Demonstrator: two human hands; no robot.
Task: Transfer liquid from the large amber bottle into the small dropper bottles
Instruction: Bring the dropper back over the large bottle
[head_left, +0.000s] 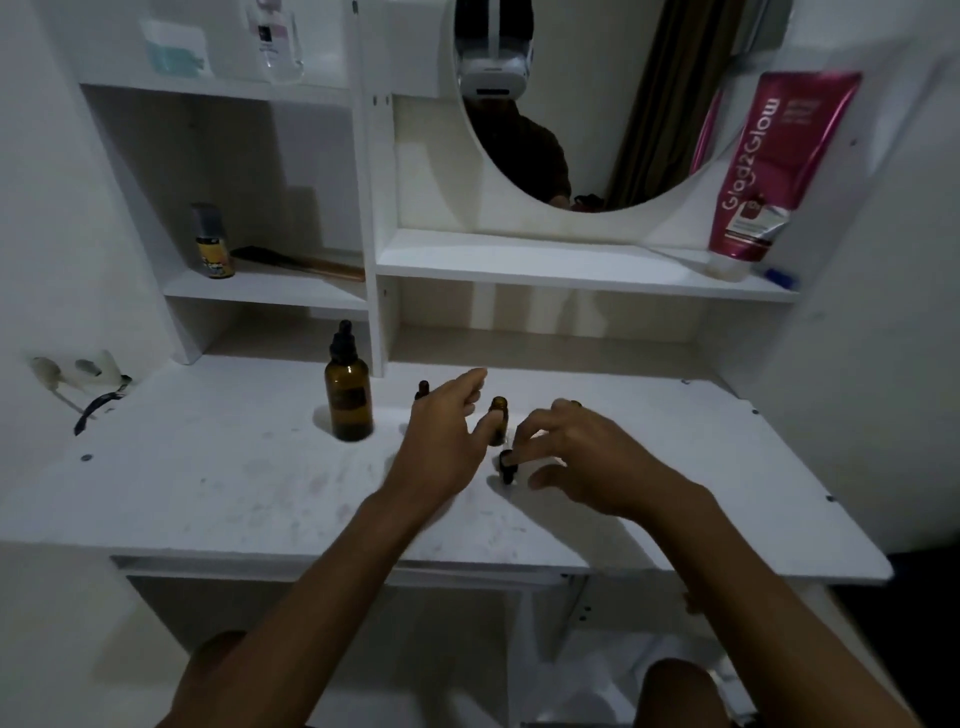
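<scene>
Large amber bottle (349, 402), capped, glass, probably heavy and slick, best gripped round its body; left hand (441, 441) fingers spread, empty; right hand (587, 457) fingers pinch small dropper cap (506, 467).

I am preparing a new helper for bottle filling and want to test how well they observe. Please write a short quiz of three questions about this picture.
1. True or false: the large amber bottle has its dropper cap on.
2. Choose one: what does the right hand pinch just above the table?
A) a black dropper cap
B) a spoon
C) a funnel
3. Fill in: the small bottle nearest the right hand has ____ cap on it.

Key: 1 true; 2 A; 3 no.
</scene>
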